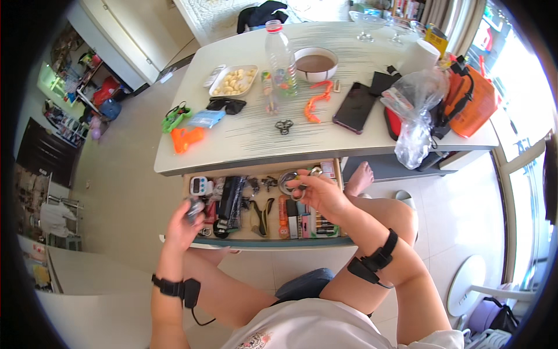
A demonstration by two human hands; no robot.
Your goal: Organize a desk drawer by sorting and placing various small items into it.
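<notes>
Below the table top an open drawer [261,243] is full of small things. At its left end my left hand [182,228] is closed around a small dark, shiny object [194,210], whose kind I cannot make out. Over the drawer's right part my right hand [323,196] pinches a small metal ring [299,193], perhaps with more attached. A coil of grey wire [284,182] lies just beside those fingers. Pliers with yellow-and-black handles [261,217], a long black pouch [232,196], a white device with a blue face [199,186] and several batteries [321,223] lie in the drawer.
On the table [232,139] stand a plastic bottle [280,55], a bowl of brown liquid [316,65] and a tray of pale pieces [235,80]. A phone [355,108], a clear plastic bag [415,110] and an orange bag [474,103] lie right. My legs flank the drawer's front.
</notes>
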